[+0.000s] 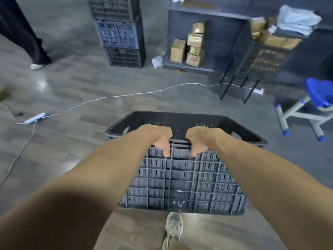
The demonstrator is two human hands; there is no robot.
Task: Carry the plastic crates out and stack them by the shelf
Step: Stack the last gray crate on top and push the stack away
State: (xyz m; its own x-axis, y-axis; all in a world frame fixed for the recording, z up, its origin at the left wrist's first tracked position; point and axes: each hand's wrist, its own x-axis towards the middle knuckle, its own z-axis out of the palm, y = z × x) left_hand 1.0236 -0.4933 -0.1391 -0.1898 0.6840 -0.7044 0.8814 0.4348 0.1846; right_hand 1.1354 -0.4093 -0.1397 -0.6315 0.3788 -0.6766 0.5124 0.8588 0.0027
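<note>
Shelf (223, 44) stands ahead; just left of it a stack (119, 35) of 3 dark crates is already built. Well short of the shelf, another crate (189, 177) is held empty by the left hand (160, 138) and right hand (200, 139), both curled over its near rim. Carrying it across and stacking remain, I judge.

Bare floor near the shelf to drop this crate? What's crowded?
Bare floor: in front of the crate stack, between it and the white cable; also left of the stack, toward the bystander's shoe. Crowded: a white wad sits between stack and shelf; rack legs and blue stool fill the right. The cable crosses the route.
</note>
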